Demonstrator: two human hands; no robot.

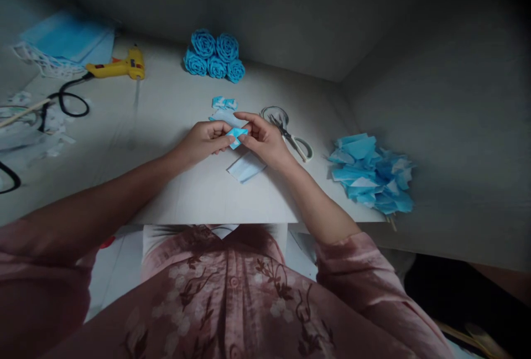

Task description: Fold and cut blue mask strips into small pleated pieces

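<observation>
Both hands meet over the white table (pixel 186 193), gripping one small folded piece of blue mask fabric (pixel 238 136). My left hand (pixel 205 139) pinches its left side between thumb and fingers. On the other side, the thumb and fingers of my right hand (pixel 264 139) close on the right edge, with the index finger raised. Just below lies a flat pale-blue mask strip (pixel 246 167), partly under the right hand. Beyond my fingers rest some small folded blue pieces (pixel 224 103). Scissors (pixel 295 142) lie open beside my right hand.
Blue rolled rosettes (pixel 215 56) are stacked at the back. A yellow glue gun (pixel 116 67) with a black cord stands at the left, near a pile of blue masks (pixel 66 38). White scraps (pixel 37 132) lie far left. Crumpled blue pieces (pixel 369 173) sit at the table's right edge.
</observation>
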